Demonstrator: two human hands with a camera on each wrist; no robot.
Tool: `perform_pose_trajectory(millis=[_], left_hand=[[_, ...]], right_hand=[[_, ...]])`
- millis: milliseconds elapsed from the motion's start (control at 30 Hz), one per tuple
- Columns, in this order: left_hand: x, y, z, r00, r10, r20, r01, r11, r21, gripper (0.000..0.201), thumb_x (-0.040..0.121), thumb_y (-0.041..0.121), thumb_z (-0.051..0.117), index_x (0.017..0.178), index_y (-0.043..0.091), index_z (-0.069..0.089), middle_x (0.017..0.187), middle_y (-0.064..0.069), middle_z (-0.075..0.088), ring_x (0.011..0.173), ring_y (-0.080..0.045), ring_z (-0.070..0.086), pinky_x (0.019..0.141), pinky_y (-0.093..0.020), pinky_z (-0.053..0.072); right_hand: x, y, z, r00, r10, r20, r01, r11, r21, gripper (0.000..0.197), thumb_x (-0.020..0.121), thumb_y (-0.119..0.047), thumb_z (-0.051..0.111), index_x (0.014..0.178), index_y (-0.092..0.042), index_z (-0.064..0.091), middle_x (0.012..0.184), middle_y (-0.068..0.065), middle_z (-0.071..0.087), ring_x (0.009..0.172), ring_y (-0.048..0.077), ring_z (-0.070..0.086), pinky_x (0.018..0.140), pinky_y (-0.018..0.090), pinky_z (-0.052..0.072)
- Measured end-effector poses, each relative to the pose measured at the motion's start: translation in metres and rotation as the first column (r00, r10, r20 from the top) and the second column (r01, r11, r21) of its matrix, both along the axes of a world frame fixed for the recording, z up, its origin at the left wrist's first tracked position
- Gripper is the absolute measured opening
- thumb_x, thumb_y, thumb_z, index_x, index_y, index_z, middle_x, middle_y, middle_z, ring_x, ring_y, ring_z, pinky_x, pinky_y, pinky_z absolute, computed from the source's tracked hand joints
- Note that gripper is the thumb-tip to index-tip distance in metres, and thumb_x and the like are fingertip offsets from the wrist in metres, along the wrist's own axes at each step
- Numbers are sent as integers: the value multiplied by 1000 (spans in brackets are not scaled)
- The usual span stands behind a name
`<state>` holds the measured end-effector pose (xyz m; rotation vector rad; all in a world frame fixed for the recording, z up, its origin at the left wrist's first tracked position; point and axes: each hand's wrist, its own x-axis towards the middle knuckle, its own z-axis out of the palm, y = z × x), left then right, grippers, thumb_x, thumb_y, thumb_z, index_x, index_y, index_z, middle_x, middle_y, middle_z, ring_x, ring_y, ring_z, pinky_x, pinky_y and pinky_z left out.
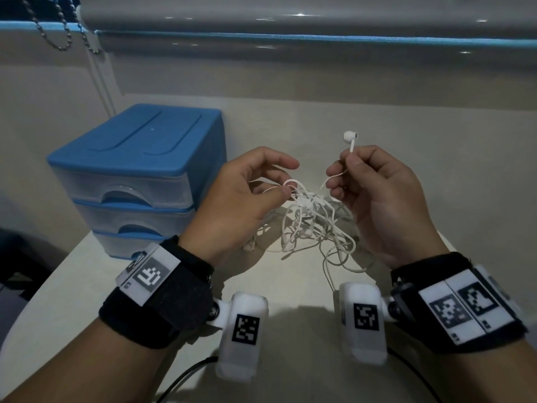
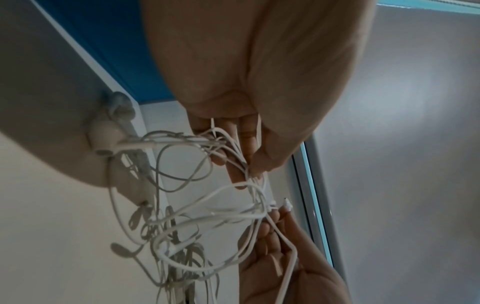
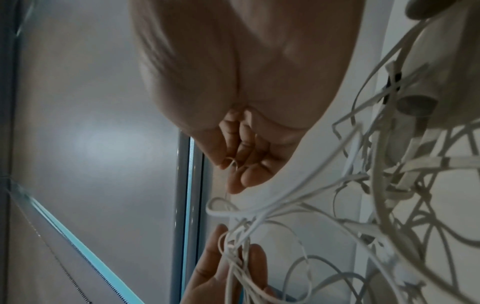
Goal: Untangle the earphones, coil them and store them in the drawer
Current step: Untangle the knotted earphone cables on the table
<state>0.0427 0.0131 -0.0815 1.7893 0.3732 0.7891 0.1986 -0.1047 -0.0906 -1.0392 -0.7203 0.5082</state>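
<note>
A tangle of white earphone cables (image 1: 311, 225) hangs between my two hands above the table. My left hand (image 1: 279, 178) pinches a loop of cable at the top of the tangle, seen as thumb and fingers around the white cables (image 2: 233, 156) in the left wrist view. My right hand (image 1: 348, 161) pinches the stem of one white earbud (image 1: 350, 138), which sticks up above the fingers; the right wrist view shows the thin cable (image 3: 231, 164) held in its curled fingers. The blue drawer unit (image 1: 139, 158) stands at the left with all three clear drawers shut.
The pale table (image 1: 290, 330) carries the drawer unit near its left edge. A wall and a window blind (image 1: 290, 13) lie behind, with a bead chain (image 1: 55, 33) hanging at the top left. Black cords run off the table's near edge.
</note>
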Motion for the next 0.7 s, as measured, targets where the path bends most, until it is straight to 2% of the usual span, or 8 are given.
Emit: perform_pose_trajectory(millis=[100, 200, 300, 400, 467, 533, 633, 700], left_hand=[[1, 1, -1, 1000, -2, 0, 2, 1000, 2, 29, 89, -1, 73, 111, 19, 72, 96, -8, 72, 86, -29, 70, 87, -47, 57], [1, 1, -2, 1000, -13, -1, 13, 1000, 14, 28, 89, 1, 75, 110, 19, 73, 97, -10, 71, 80, -21, 66, 84, -44, 57], [1, 1, -2, 1000, -13, 8, 13, 1000, 20, 27, 88, 1, 76, 108, 18, 74, 95, -9, 71, 82, -16, 66, 87, -46, 57], [1, 2, -3, 1000, -6, 24, 5, 999, 34, 26, 88, 0, 76, 107, 17, 74, 92, -8, 71, 83, -17, 67, 87, -46, 58], [1, 3, -3, 999, -17, 30, 15, 999, 51, 26, 88, -1, 75, 107, 17, 74, 92, -9, 71, 82, -16, 66, 83, -42, 58], [0, 3, -3, 999, -47, 18, 45, 996, 75, 30, 87, -4, 75, 109, 16, 73, 94, -9, 70, 79, -15, 65, 79, -34, 56], [0, 1, -3, 995, -90, -36, 93, 989, 114, 38, 84, -7, 76, 114, 17, 73, 101, -9, 68, 76, -14, 62, 76, -26, 54], [1, 2, -5, 994, -81, -71, 90, 987, 136, 43, 83, -7, 76, 117, 20, 74, 104, -6, 68, 75, -12, 63, 75, -24, 54]], right_hand=[[-2, -3, 1, 998, 52, 48, -53, 998, 18, 10, 98, 2, 56, 96, -6, 62, 86, 11, 70, 75, 18, 66, 72, 25, 54], [-3, -5, 1, 988, 76, 136, -76, 997, -3, 13, 92, 7, 62, 96, -5, 64, 87, 12, 71, 79, 19, 69, 77, 28, 56], [-4, -6, 1, 977, 67, 201, -61, 997, -36, 11, 92, 3, 65, 95, -7, 69, 86, 11, 72, 77, 18, 66, 74, 28, 51], [-1, -5, 0, 975, 19, 222, -3, 997, -71, 7, 91, -9, 69, 90, -15, 72, 83, 8, 72, 77, 17, 61, 69, 30, 44], [3, -5, -3, 970, -36, 239, 63, 993, -104, 7, 90, -13, 69, 84, -16, 72, 80, 7, 69, 71, 18, 55, 65, 31, 41], [5, -4, -5, 975, -64, 211, 87, 991, -103, 12, 93, -6, 67, 84, -13, 72, 76, 11, 65, 65, 18, 50, 62, 29, 42], [4, -3, -4, 989, -31, 147, 36, 999, -34, 17, 96, 4, 59, 90, -8, 69, 79, 10, 69, 68, 15, 62, 68, 24, 52], [2, -3, -3, 991, 25, 129, -28, 999, 22, 19, 96, 8, 56, 91, -6, 68, 81, 13, 70, 73, 17, 66, 73, 25, 54]])
